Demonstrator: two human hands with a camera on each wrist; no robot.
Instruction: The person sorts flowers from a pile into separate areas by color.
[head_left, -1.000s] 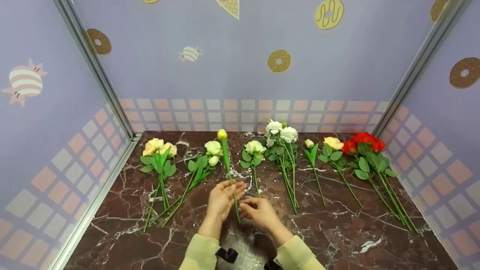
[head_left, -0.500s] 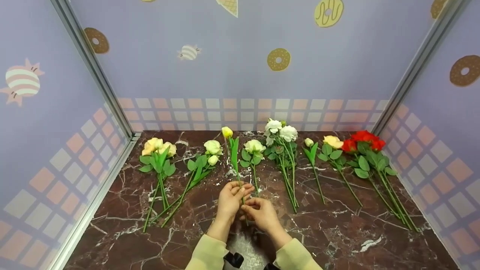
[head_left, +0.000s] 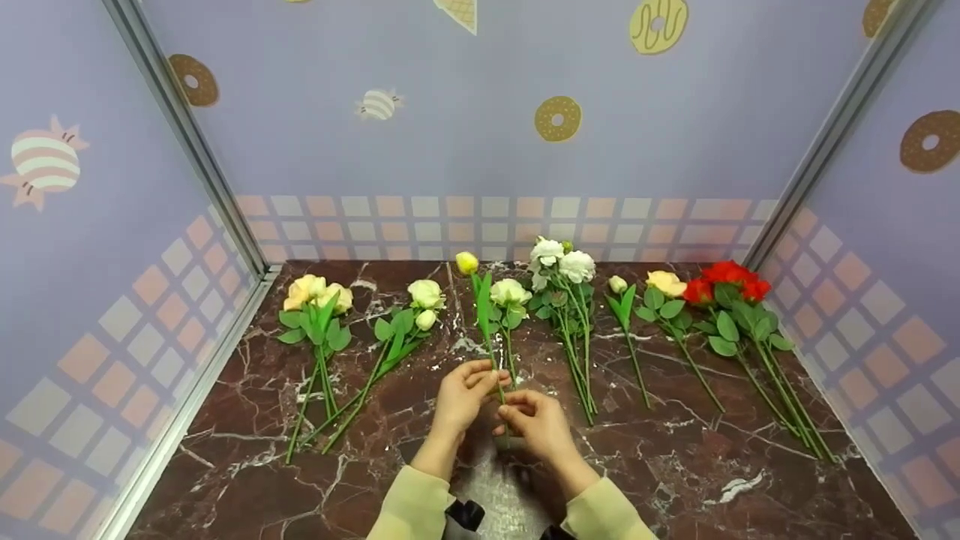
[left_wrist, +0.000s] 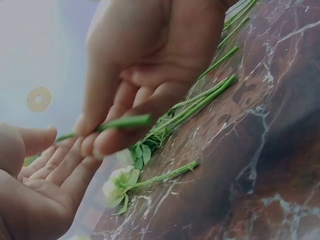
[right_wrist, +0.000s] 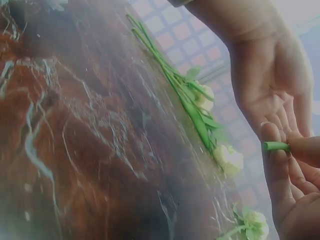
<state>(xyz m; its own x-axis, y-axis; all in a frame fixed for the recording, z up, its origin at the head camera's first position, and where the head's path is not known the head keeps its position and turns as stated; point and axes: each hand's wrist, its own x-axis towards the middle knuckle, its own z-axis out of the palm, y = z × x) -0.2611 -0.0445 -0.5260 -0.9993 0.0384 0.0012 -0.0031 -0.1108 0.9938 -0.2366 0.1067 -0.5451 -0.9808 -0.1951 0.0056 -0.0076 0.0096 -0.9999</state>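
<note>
A yellow tulip with long green leaves stands tilted above the table, its stem running down between both hands. My left hand pinches the stem partway down between thumb and fingers. Just below, my right hand pinches it near the lower end. In the left wrist view, the cut stem end sticks out past the right fingers, with my left hand behind on the same stem. The right wrist view shows that green stem tip between the right thumb and forefinger. A pale green rose lies right behind the tulip.
Flowers lie in a row on the dark marbled table: peach roses, a pale rose, white peonies, a white bud, a yellow rose and red flowers. Purple walls enclose three sides.
Both hands and the tulip have moved to the right. The right hand, with the stem just apart from its fingertips a second ago, now pinches the stem. The lying flowers have not moved.
</note>
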